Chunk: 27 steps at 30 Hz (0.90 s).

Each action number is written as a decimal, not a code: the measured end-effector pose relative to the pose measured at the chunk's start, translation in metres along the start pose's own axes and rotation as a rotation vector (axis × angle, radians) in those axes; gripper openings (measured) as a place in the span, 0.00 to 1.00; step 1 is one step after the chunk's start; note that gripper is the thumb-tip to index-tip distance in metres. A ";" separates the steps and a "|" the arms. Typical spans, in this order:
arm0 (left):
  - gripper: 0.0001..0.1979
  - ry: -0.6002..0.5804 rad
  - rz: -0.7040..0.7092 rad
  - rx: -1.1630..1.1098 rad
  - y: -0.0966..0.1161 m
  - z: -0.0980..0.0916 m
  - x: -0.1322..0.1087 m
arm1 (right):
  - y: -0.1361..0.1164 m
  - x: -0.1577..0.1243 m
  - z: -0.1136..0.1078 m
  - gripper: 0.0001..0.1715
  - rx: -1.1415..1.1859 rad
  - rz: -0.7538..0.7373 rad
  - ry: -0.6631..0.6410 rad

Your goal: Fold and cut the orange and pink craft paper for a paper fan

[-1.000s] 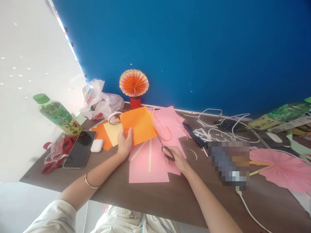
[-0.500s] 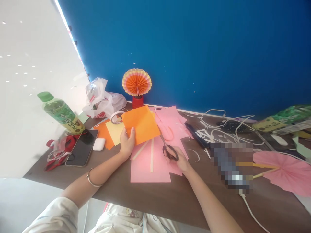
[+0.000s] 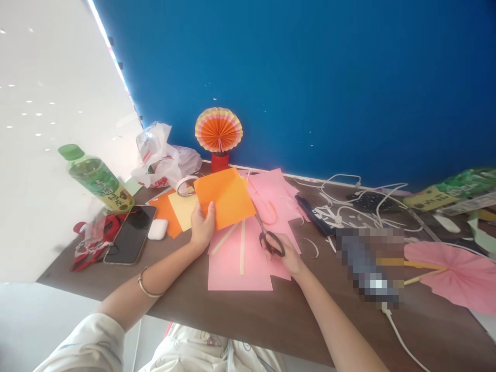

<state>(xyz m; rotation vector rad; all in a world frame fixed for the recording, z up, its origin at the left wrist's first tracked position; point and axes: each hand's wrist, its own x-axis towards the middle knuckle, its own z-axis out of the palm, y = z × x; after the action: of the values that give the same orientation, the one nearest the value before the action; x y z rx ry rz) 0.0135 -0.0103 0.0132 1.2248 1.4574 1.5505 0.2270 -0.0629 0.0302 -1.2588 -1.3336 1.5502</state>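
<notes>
My left hand pinches the lower left part of a sheet of orange paper, thumb on its front face. The sheet is held up above the table, tilted. In my right hand is a pair of scissors with dark handles, fingers in the loops. Its blades point up and left at the sheet's right corner; whether they touch the paper I cannot tell. Below lie overlapping pink sheets with two narrow cream strips on them.
A roll of tape, orange and cream sheets, a white case, a phone and a green bottle are on the left. A round paper fan stands behind. Tangled white cables and a pink fan lie on the right.
Hardly anything differs. The view has shifted very slightly; both hands, the orange paper and the scissors keep the same places.
</notes>
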 end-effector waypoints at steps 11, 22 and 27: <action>0.12 0.024 -0.012 -0.039 0.003 0.001 0.000 | -0.003 0.000 0.002 0.26 -0.020 -0.004 0.003; 0.12 0.012 0.008 -0.002 0.003 0.000 0.000 | -0.004 0.000 0.002 0.26 -0.034 -0.011 -0.003; 0.11 0.030 -0.019 -0.037 0.005 0.000 0.000 | -0.005 0.000 0.003 0.26 -0.047 -0.005 0.012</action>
<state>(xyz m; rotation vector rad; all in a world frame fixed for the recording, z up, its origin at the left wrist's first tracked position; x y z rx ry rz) 0.0146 -0.0109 0.0183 1.1679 1.4485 1.5826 0.2235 -0.0633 0.0353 -1.2909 -1.3714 1.5138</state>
